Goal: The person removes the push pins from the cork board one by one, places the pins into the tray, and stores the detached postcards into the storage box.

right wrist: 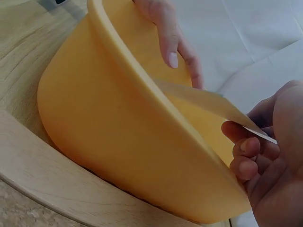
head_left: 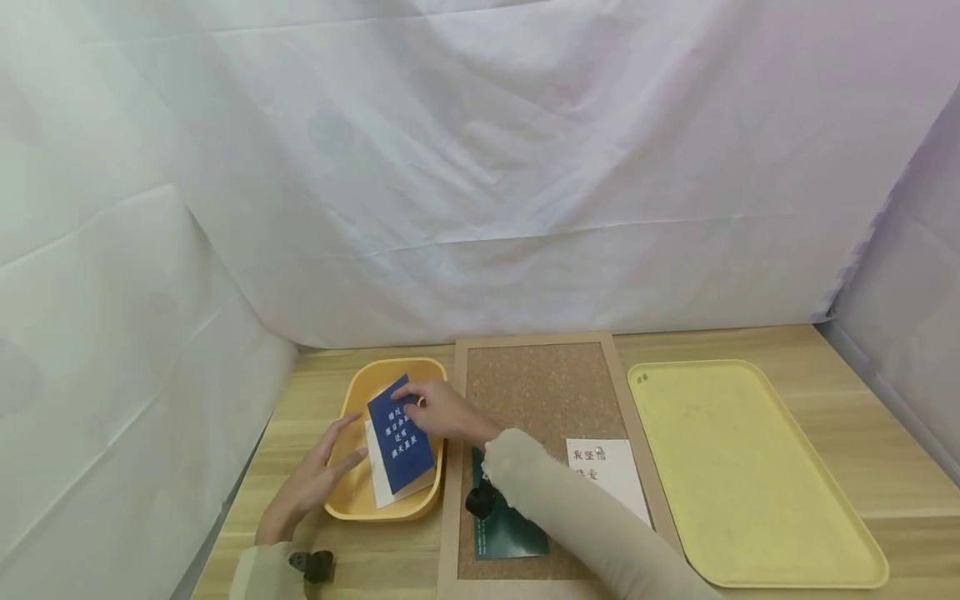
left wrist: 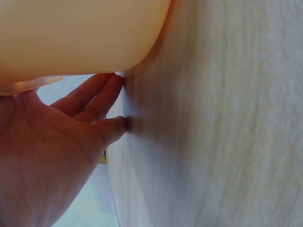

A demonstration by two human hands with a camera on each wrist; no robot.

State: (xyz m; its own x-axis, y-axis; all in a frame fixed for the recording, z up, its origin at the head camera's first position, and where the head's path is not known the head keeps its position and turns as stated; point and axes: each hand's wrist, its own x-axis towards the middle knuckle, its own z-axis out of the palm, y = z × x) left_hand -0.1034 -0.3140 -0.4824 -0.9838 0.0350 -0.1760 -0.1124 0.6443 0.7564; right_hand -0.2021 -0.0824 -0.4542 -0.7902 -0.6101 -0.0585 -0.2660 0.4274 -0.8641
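The fingers of the right hand curl round the upper edge of a blue card with white printed characters, thumb on one face and fingertips on the other, pinching it at its far end. The card stands tilted in the orange tray, its long axis running from the near right of the tray up toward the far left, printed face turned up to the head camera; its lower end lies over a white card that shows only as a strip along the left and bottom edges. From the right wrist the blue card appears only edge-on as a pale thin sheet over the tray's rim, so its print cannot be read there. The left hand has straight, relaxed fingers laid against the tray's left outer wall, grasping nothing, fingertips touching the wooden counter in the left wrist view. Just right of the tray lies a framed cork board carrying a white card with black characters and a dark green card, both partly hidden by the right sleeve and a black wrist mount. Farther right sits a pale yellow tray. White sheeting backs the counter.
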